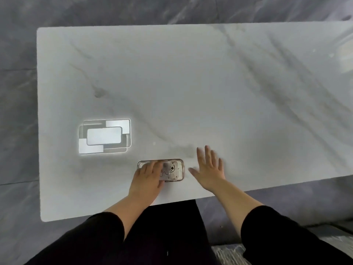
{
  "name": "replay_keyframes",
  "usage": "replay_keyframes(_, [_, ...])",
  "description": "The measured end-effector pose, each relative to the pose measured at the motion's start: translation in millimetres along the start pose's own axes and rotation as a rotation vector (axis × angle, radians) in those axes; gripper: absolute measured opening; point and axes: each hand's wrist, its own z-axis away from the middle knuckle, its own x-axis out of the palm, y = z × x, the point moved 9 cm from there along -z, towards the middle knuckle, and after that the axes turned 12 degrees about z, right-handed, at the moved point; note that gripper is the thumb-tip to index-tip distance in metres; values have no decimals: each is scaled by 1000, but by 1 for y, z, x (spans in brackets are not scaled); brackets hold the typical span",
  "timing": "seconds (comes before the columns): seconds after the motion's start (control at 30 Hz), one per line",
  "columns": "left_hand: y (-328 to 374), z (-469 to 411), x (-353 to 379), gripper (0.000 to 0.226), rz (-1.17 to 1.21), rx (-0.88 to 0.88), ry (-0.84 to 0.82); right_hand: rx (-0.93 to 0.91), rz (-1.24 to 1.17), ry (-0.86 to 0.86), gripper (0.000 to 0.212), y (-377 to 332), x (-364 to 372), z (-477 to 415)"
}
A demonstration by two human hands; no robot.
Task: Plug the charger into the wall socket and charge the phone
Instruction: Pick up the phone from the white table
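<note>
A phone [172, 170] in a clear case with a cartoon picture lies flat, back up, near the front edge of the white marble table [191, 83]. My left hand [148, 177] rests on the phone's left half, fingers laid over it; whether it grips the phone I cannot tell. My right hand [209, 169] hovers just right of the phone with fingers spread, holding nothing. No charger, cable or wall socket is in view.
A bright reflection of a ceiling lamp [105, 136] shines on the table's left part. The table's front edge runs close to my body, and grey marbled floor [17, 111] surrounds the table.
</note>
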Motion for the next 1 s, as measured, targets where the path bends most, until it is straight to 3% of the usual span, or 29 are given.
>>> replay_keyframes(0.1, [0,-17,20,104,-154,115,13,-31,68,-53,123,-7,28,-17])
replay_keyframes(0.2, [-15,-35,44,122,-103,93,-24,-25,76,-97,143,-7,49,-27])
replay_keyframes(0.3, [-24,-43,54,122,-100,111,-16,-9,123,-110,150,-6,57,-35])
replay_keyframes(0.4, [-27,-40,57,104,-103,182,68,8,146,-130,152,-6,61,-37])
replay_keyframes(0.63, [-17,-36,38,91,-76,207,241,-3,164,-183,148,-7,58,-34])
replay_keyframes(0.73, [-23,-35,19,91,-48,28,256,-39,179,-212,141,-8,50,-28])
replay_keyframes(0.8, [-34,-32,13,94,22,-150,158,-48,148,-190,128,-6,36,-22])
replay_keyframes(0.9, [-52,-6,7,87,300,-356,53,-80,94,-127,91,-8,10,1])
replay_keyframes(1.0, [-60,29,-2,78,668,-458,66,-125,-67,-157,81,-16,-2,37])
